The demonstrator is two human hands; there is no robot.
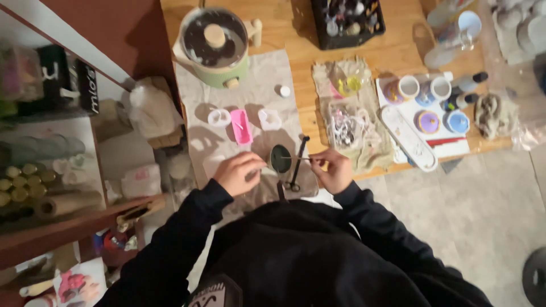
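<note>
Thin, light stick [296,158] is pinched at both ends by left hand [238,172] and right hand [333,169] over dark round tin [280,158]; judged fragile, best gripped near ends.

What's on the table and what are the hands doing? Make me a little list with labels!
left hand: rests beside the dark round tin
right hand: pinches a thin stick lying across the tin
cloth: grey, under the tin
pink mould: upright oblong behind the tin
pot: green, lidded, at the far edge
black tool: long, beside the tin
white tray: to the right
</note>
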